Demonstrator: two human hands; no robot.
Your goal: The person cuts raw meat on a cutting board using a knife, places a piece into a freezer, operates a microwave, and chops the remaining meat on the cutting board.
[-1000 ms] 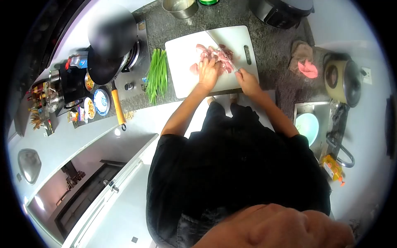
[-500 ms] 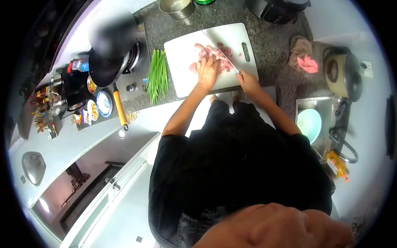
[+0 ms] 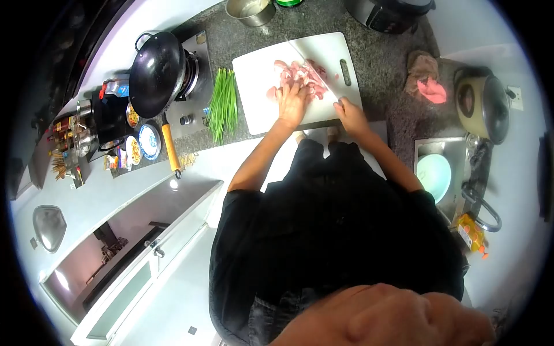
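Bench (image 3: 381, 63) with cutting board (image 3: 257, 109) at centre, meat (image 3: 297, 72) heaped mid-board. Left: green stalks (image 3: 223, 106) just beside board, then wok (image 3: 154, 75) on stove (image 3: 196, 109). Far side: metal bowl (image 3: 251, 18), black cooker (image 3: 389, 18) farther right. Right: crumpled cloths (image 3: 420, 64); nearer, sink (image 3: 457, 155) with pale bowl (image 3: 435, 176) inside. In the way: left hand (image 3: 293, 104) over near part of meat, hiding some, fingers lowered onto it, impossible to tell if gripping; knife (image 3: 323, 83) slanting across right part, handle grasped in right hand (image 3: 351, 117). Counts: one board, one knife, one wok, two cloths (brown, pink); beyond stalks to left, two food dishes (image 3: 128, 151), one blue-and-white plate (image 3: 150, 151). Meat pieces overlapping, uncountable; one scrap (image 3: 336, 75) apart, right of blade.
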